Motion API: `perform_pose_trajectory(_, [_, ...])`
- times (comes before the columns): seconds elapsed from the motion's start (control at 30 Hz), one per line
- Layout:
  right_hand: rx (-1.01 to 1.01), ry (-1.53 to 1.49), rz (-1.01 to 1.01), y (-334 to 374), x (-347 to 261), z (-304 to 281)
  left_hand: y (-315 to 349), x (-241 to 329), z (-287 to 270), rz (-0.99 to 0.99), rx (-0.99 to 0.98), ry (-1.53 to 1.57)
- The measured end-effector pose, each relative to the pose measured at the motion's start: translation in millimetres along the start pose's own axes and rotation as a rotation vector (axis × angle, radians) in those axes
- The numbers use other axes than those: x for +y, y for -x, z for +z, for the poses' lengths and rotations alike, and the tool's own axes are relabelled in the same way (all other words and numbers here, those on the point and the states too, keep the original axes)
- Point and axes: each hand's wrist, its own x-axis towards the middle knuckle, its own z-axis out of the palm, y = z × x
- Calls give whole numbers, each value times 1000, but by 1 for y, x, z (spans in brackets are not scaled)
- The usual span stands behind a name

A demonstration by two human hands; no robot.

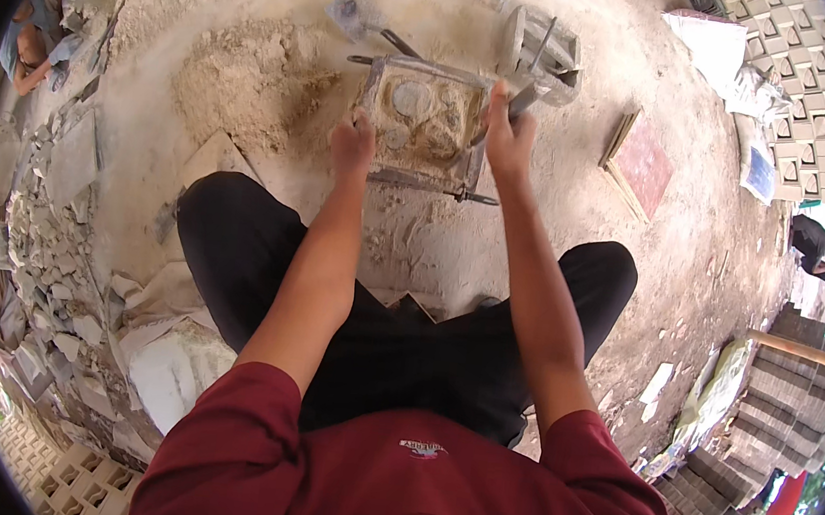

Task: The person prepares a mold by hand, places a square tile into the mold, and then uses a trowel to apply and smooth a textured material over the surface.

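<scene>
A square metal-edged mould [423, 180] lies on the ground in front of my knees. Sandy material fills it, with a round raised shape and hollows in the surface. My left hand [353, 141] is closed on the mould's left edge. Over the right edge, my right hand [509, 137] is closed around a dark-handled tool [524, 99], its handle jutting up from the fist; the working end is partly hidden. Just beyond the mould, a trowel [356, 12] with a dusty flat blade lies on the ground. Another dusty block-shaped metal mould [542, 55] stands at the far right.
Loose sand [250, 80] is heaped left of the mould. To the right lies a reddish board [643, 168] with a wooden edge. Broken rubble [57, 291] covers the left side. Patterned blocks [810, 108] and stacked grey tiles [791, 388] stand right. Another person [38, 37] sits far left.
</scene>
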Motion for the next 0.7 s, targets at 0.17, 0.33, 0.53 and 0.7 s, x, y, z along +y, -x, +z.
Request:
perform_pose_trajectory(0.17, [66,-60,-57,-2,-29,0,-1,7,-6,-25,-9,-62])
perform_pose_trajectory(0.33, [286,-146,-20,-5,-45,9,-5,5,-1,-48,-29,-61])
perform_pose_trajectory(0.53, [321,-63,-25,1,-55,16,-4,-6,-3,-14,20,-84])
perform_pose_trajectory(0.7, [95,-46,-3,13,-19,12,-4,-1,2,-32,-15,-23])
